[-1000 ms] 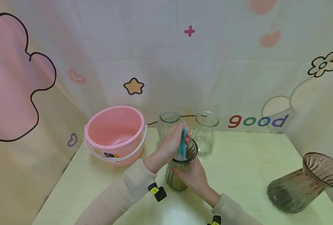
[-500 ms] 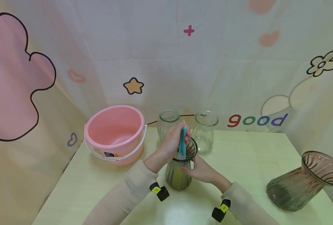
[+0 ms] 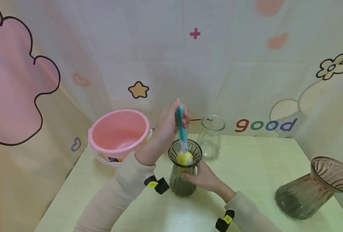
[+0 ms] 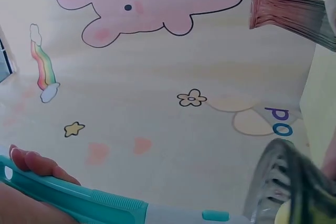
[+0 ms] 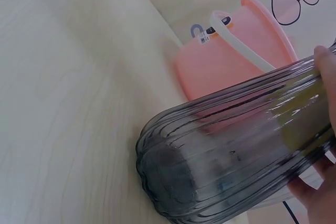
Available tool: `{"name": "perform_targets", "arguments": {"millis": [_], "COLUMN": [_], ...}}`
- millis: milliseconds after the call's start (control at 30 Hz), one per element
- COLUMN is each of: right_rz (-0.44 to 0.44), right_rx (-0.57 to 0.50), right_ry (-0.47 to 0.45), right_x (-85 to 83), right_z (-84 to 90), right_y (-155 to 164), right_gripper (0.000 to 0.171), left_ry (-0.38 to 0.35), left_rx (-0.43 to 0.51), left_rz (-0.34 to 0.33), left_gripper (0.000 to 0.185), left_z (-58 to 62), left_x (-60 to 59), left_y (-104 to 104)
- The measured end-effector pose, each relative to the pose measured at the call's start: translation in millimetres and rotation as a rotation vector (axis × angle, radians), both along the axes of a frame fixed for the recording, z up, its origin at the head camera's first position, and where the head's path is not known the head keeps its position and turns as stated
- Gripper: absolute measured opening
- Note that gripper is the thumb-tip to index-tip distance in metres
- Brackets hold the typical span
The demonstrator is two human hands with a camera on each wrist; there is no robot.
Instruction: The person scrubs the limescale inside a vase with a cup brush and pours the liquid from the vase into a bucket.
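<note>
The left hand (image 3: 167, 127) was curled tight around the blue handle of a brush (image 3: 181, 127). The brush stood almost straight up and down, with its handle at the top and its yellow sponge head (image 3: 184, 158) at the bottom. The sponge head sat right in the wide mouth of the dark glass vase (image 3: 184, 170), just below the hand. So the vase lay straight down from the left hand, along the long line of the brush.

The right hand (image 3: 203, 177) was wrapped around the narrow neck of the vase from the right side and held it upright on the pale green surface (image 3: 246, 180). It was the lower hand, touching the vase itself.

A pink bucket (image 3: 117, 137) stood to the left, with a small label I could not read. A clear vase (image 3: 210, 137) stood just behind. Another dark vase (image 3: 313, 190) lay tipped over, well apart on the right. The wall cloth behind showed the word "good" (image 3: 265, 124) in coloured letters
</note>
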State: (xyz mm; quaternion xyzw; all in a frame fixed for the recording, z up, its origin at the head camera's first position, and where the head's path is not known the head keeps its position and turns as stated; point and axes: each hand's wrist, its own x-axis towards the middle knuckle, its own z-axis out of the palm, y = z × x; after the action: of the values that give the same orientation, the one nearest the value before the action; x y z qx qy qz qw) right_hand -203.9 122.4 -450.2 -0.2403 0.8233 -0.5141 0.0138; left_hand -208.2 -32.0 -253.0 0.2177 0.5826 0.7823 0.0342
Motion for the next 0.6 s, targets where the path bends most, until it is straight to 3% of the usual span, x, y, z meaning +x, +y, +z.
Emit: {"name": "perform_targets", "arguments": {"millis": [167, 600], "right_rz": [-0.026, -0.089], "right_rx": [0.001, -0.006], "right_ry": [0.040, 0.138], "right_x": [2.5, 2.2], "right_z": [-1.1, -2.6], "right_y": [-2.9, -5.5], "right_gripper": [0.063, 0.074], "left_ry": [0.012, 0.083], "left_rx": [0.023, 0.063], "left_rz": [0.010, 0.025], "left_gripper": [0.042, 0.041], "left_z": [8.9, -1.6], "left_x": [0.6, 6.5], "left_y": [0.2, 9.5]}}
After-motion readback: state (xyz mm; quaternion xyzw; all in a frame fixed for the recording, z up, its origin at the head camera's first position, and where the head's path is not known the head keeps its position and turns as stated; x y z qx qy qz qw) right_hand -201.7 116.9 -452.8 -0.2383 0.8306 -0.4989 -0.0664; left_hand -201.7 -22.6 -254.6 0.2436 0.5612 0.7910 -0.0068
